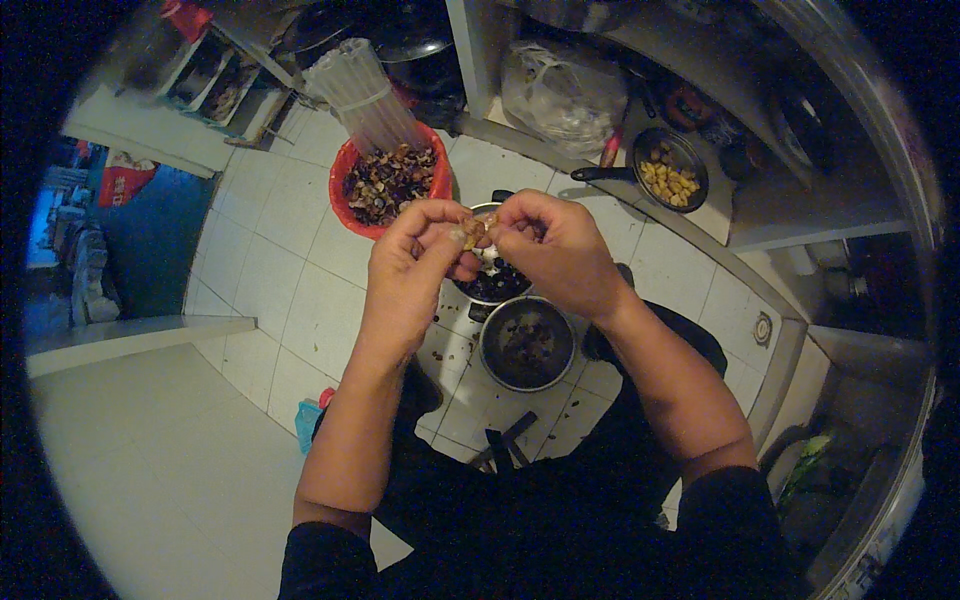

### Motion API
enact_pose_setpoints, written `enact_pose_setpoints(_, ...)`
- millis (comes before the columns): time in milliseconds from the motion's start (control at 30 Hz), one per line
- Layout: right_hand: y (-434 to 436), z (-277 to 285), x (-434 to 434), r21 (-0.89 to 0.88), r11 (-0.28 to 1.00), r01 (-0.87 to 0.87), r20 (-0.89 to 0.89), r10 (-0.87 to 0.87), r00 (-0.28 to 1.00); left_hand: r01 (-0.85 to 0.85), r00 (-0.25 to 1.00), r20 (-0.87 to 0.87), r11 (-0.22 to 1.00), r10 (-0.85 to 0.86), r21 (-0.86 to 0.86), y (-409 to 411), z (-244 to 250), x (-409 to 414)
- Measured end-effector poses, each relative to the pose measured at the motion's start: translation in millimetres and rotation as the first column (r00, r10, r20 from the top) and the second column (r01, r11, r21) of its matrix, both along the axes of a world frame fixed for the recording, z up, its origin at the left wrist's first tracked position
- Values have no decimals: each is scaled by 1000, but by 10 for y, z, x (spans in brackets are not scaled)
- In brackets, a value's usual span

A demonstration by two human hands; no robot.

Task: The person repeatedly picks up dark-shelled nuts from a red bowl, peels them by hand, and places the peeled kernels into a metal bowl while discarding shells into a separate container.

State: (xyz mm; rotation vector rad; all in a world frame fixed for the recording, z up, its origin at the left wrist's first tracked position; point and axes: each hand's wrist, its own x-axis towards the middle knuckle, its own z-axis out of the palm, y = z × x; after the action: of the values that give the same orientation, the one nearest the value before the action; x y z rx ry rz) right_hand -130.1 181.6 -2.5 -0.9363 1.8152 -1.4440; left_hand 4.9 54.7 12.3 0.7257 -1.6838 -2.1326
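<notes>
My left hand (pixel 424 247) pinches a small brownish-yellow piece (pixel 472 232), perhaps a chestnut, between thumb and fingers. My right hand (pixel 551 244) meets it from the other side, fingertips closed at the piece's edge; what they grip is too small to tell. Partly hidden beneath both hands is a pot (pixel 491 289) with dark pieces in it. Nearer to me a second round pot (pixel 528 343) holds some small dark bits. Beyond my left hand a red-lined bin (pixel 337 184) is full of brown shells or peelings, with a bundle of clear plastic tubes (pixel 367 97) standing in it.
A black frying pan (pixel 667 169) with yellow pieces rests on a low shelf at the right, beside a clear plastic bag (pixel 562 97). Scraps lie on the tiled floor (pixel 315 300). A blue plastic item (pixel 306 426) is by my left forearm. A wall edge (pixel 150 337) juts in at the left.
</notes>
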Motion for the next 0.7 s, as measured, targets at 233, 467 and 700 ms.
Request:
enact_pose_setpoints(233, -71, -14, 78, -185, 983, 7, 277, 45, 960, -62, 998, -2, 997, 62, -46, -14, -13, -10)
enact_pose_setpoints(467, -114, -39, 63, -114, 992, 49, 202, -25, 979, -32, 999, -13, 997, 31, -74, -3, -50, 9)
enact_pose_setpoints(700, -108, 60, 59, -115, 991, 65, 315, -26, 949, -27, 997, -64, 949, 49, 314, -107, 23, 55)
